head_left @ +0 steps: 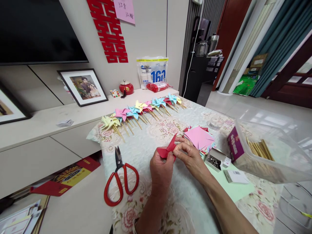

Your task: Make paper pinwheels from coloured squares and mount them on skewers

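Observation:
A red paper pinwheel (168, 150), its blades folded toward the middle, is held above the table in front of me. My left hand (161, 167) is closed around its lower side, thumb up near the centre. With thumb and forefinger, my right hand (186, 152) pinches at the pinwheel's centre; a tiny shiny thing shows there, too small to name. To the right lie a stack of cut paper squares (199, 137), pink on top, and a small open box of metal fasteners (214, 162). Red-handled scissors (121, 177) rest left of my hands, blades pointing away.
Finished pinwheels on sticks (134, 112) lie in a row along the table's far side. On the right stands a clear plastic bin (263, 162) holding wooden sticks (260, 149). A tape roll (216, 123), a small white box (236, 176) and a pale green sheet (237, 193) are nearby.

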`<act>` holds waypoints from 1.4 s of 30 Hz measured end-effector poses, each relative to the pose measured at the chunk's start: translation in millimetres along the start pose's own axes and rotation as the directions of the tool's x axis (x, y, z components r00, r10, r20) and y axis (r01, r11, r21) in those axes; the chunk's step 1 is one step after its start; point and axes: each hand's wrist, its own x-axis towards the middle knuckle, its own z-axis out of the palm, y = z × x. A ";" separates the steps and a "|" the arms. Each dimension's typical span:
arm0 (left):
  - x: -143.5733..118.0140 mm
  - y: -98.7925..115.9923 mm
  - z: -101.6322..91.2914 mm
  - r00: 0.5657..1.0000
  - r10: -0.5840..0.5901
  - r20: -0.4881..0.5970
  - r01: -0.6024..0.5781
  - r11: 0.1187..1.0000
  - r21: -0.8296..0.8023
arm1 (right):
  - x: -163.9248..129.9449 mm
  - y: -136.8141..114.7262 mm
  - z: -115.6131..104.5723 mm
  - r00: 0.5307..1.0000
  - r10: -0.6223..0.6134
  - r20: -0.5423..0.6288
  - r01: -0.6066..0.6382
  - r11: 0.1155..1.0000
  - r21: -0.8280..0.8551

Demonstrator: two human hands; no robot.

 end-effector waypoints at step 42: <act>0.8 0.1 0.3 0.999 -0.031 -0.011 0.032 0.999 0.033 | -3.8 9.2 21.2 0.983 0.130 -0.129 -0.083 0.946 0.314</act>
